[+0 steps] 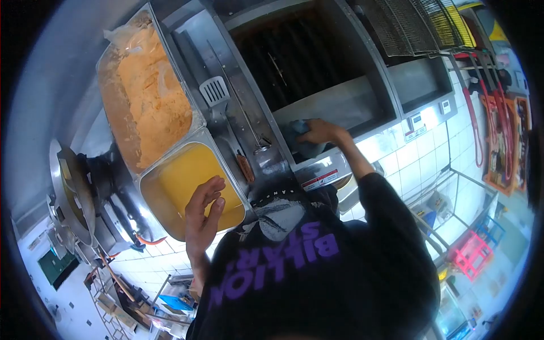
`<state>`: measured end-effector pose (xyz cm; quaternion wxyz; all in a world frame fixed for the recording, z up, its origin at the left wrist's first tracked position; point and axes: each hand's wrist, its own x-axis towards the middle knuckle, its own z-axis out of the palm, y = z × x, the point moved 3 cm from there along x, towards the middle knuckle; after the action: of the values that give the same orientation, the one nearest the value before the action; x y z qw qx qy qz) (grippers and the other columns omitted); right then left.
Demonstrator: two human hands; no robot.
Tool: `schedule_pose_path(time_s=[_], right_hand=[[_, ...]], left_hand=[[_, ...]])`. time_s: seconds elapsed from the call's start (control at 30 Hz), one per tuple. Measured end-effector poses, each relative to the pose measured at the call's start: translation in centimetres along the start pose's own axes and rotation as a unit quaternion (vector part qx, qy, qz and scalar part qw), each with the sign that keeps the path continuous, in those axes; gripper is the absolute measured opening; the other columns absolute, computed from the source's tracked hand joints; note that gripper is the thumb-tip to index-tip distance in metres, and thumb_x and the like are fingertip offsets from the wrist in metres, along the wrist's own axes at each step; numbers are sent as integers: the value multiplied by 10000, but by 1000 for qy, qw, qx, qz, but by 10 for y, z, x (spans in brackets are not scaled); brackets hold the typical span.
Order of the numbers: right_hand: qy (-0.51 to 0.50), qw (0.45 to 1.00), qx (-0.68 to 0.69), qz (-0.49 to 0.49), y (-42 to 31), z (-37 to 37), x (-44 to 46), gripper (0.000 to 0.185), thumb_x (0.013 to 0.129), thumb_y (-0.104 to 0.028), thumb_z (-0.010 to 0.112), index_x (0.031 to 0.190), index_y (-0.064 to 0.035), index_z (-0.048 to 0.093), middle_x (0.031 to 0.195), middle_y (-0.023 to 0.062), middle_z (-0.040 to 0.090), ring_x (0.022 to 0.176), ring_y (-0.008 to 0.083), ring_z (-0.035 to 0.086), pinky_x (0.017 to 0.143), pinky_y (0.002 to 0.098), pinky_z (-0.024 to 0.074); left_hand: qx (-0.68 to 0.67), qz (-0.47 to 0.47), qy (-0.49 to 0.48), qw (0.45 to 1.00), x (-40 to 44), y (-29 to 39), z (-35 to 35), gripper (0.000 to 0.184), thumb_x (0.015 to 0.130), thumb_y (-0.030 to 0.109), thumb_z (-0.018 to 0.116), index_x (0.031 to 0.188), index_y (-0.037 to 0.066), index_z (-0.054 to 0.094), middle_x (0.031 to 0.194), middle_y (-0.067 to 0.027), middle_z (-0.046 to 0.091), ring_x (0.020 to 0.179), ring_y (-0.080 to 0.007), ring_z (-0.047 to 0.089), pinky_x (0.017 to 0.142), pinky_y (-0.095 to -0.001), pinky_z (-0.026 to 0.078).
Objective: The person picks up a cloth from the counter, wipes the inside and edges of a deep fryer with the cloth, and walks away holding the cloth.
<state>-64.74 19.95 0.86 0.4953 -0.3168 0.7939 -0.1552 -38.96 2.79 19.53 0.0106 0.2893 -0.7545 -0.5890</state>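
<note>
White tiles (pixel 422 153) and steelwork made up the kitchen, with a deep fryer (pixel 340 105) spanning the upper middle, its larger well dark inside and wire baskets (pixel 408 25) over the far right. Across from it stood a bin (pixel 110 102) of orange-tan breading (pixel 150 96), and next to that a smaller steel pan (pixel 152 184) of yellow liquid (pixel 187 173). Between these and the fryer lay a slotted turner (pixel 214 90). Above the yellow liquid, the left hand (pixel 202 214) was open, thumb apart, apparently empty. At the near left corner of the fryer's larger well, the right hand (pixel 320 131) gripped a cloth (pixel 307 148) from above. That cloth was likely light, limp and hard to damage, perhaps slick if greasy; a bunched hold through its middle seemed best. It looked dull blue-grey, crumpled and partly shadowed, its lower folds hanging below the fingers.
</note>
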Motion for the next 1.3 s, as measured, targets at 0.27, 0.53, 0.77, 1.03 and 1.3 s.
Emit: schedule_pose_path(time_s=[0.27,0.53,0.77,1.03,1.3], right_hand=[[145,954,-156,210,130,-103,-17,592,714,-329,595,1228,-57,479,1107,254,556,1051,326,550,882,416,441],[87,981,-154,86,48,-8,1,586,690,-287,582,1252,-164,468,1077,223,581,1015,370,550,906,428,424],[-26,976,-216,19,-11,37,20,375,725,-208,567,1091,-135,597,1085,173,586,1052,312,545,866,412,446],[-355,850,-381,-86,-18,66,78,278,660,-172,626,928,-108,664,940,133,623,809,237,611,684,369,476],[-367,899,-219,96,-23,-1,-58,346,583,-221,636,853,-5,657,868,154,633,790,250,599,671,380,473]], left_hand=[[-38,-30,45,998,-16,-15,-12,322,882,22,481,1202,-4,464,1114,-123,556,1064,-199,528,903,-306,409],[-90,-39,62,993,-10,-18,-8,315,883,14,477,1198,7,472,1116,-104,555,1055,-190,530,902,-305,409],[-13,1,-6,1000,4,-1,6,324,856,1,508,1179,-8,485,1120,-119,560,1057,-204,536,899,-305,415],[108,182,-29,977,19,65,18,356,809,44,593,1153,2,510,1091,-152,571,1033,-252,558,861,-325,441],[40,126,3,991,4,25,-15,340,837,28,544,1169,-22,489,1112,-136,562,1050,-222,545,884,-319,427]])
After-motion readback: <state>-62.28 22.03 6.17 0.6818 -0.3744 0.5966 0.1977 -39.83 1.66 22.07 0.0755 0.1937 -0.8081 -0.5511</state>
